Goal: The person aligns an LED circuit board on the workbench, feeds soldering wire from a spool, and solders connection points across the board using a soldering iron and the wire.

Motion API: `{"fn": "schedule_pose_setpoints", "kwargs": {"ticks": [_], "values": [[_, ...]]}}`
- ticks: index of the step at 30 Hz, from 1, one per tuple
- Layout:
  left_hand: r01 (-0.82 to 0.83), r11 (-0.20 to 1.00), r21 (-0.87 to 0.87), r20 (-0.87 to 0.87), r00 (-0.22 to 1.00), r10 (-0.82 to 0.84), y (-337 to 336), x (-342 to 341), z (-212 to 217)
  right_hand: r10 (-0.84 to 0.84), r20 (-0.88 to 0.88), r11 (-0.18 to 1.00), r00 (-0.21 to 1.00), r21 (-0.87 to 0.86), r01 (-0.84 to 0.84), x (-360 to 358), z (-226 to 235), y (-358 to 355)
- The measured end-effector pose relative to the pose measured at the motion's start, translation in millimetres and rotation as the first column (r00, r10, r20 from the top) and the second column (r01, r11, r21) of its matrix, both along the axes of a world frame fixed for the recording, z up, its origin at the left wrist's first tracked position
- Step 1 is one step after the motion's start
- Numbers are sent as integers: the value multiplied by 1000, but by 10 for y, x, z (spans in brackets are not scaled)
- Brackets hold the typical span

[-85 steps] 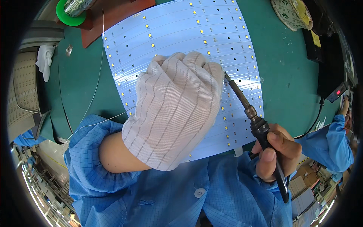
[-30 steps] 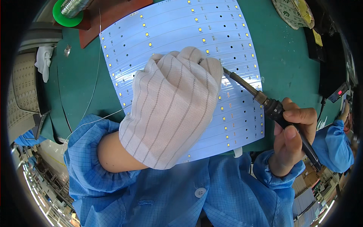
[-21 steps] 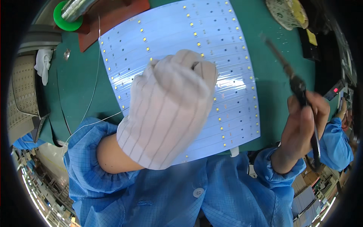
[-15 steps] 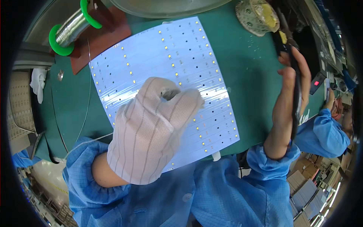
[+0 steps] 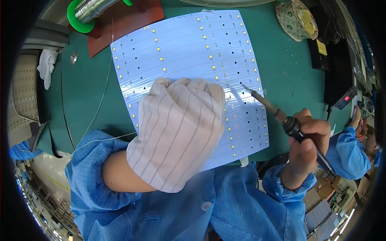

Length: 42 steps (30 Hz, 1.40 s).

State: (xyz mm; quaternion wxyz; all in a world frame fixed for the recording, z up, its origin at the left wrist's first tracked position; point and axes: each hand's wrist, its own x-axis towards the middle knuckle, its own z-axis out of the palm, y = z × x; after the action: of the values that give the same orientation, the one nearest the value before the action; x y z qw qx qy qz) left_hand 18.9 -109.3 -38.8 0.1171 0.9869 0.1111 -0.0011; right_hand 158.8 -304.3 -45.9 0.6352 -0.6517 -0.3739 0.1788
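A white LED circuit board [image 5: 183, 52], with rows of small yellow chips and dark holes, lies on the green mat. Over its lower middle is my left hand [image 5: 181, 132] in a white striped glove, fingers closed. Solder wire [image 5: 105, 86] runs down from the spool, loops by my left sleeve and passes under the glove; its end by the fingertips is hard to make out. My bare right hand [image 5: 307, 140] grips a soldering iron [image 5: 291, 125] by its dark handle. The iron's tip points up and left, over the board just right of the gloved fingers.
The solder spool [image 5: 86, 14] with green rims sits on a reddish-brown stand [image 5: 130, 22] at far left. A patterned bowl [image 5: 293, 22] and a black soldering station [image 5: 339, 76] with a yellow sponge [image 5: 321, 47] stand at right. White cloth [image 5: 47, 66] lies left. Another person's blue sleeve [image 5: 349, 152] shows at far right.
My right hand has brought the soldering iron left and down from the station, to over the board. My gloved left hand has turned, hiding its fingers more. The whole view has shifted.
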Motion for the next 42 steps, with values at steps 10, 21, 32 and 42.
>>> {"fn": "schedule_pose_setpoints", "kwargs": {"ticks": [10, 21, 32, 42], "values": [[-52, 999, -9, 209, 976, 53, -43, -10, -110, 136, 158, 991, 978, -21, -134, 13, -133, 48], [-35, 999, 39, 202, 979, 26, -54, -25, -141, 198, 281, 980, 939, -57, -190, 64, -152, 73], [-45, 997, 69, 68, 997, 40, -39, -35, -80, -178, 73, 978, 981, 125, 169, 203, -97, 20], [-18, 961, 277, 129, 991, -19, -73, -52, -161, -236, 443, 900, 865, -236, 366, 619, -83, 359]]}}
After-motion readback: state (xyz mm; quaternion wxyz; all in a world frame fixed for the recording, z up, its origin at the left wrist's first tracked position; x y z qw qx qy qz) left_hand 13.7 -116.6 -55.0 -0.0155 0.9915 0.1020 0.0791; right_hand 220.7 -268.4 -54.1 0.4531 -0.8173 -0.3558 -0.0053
